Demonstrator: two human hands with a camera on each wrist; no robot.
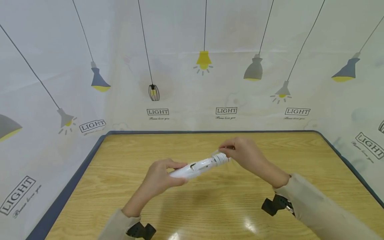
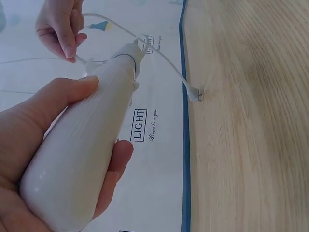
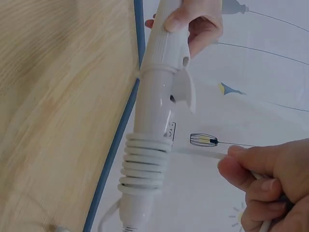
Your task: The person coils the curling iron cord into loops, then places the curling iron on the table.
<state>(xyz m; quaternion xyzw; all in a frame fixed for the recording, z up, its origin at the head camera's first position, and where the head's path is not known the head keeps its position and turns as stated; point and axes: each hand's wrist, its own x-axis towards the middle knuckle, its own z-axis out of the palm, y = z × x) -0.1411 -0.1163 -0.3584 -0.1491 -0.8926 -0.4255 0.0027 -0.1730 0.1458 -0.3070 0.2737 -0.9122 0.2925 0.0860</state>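
A long white wand-shaped appliance (image 1: 187, 171) is held tilted above the table, its right end higher. My left hand (image 1: 160, 176) grips its thick, rounded end, thumb on one side and fingers round the other. A small lever (image 3: 186, 92) sticks out from its side in the right wrist view. White cord (image 3: 145, 163) is wound in several turns round the narrower end. My right hand (image 1: 246, 156) pinches a taut stretch of this cord beside the turns. In the left wrist view, a loose length of cord ends in a small plug (image 2: 193, 93).
A wooden table (image 1: 228, 206) with a dark blue edge (image 1: 192, 132) lies beneath the hands. Pale sheeting printed with lamps and words (image 1: 186, 80) stands behind and at both sides. A black wrist camera (image 1: 274, 204) hangs under the right sleeve (image 1: 318, 203).
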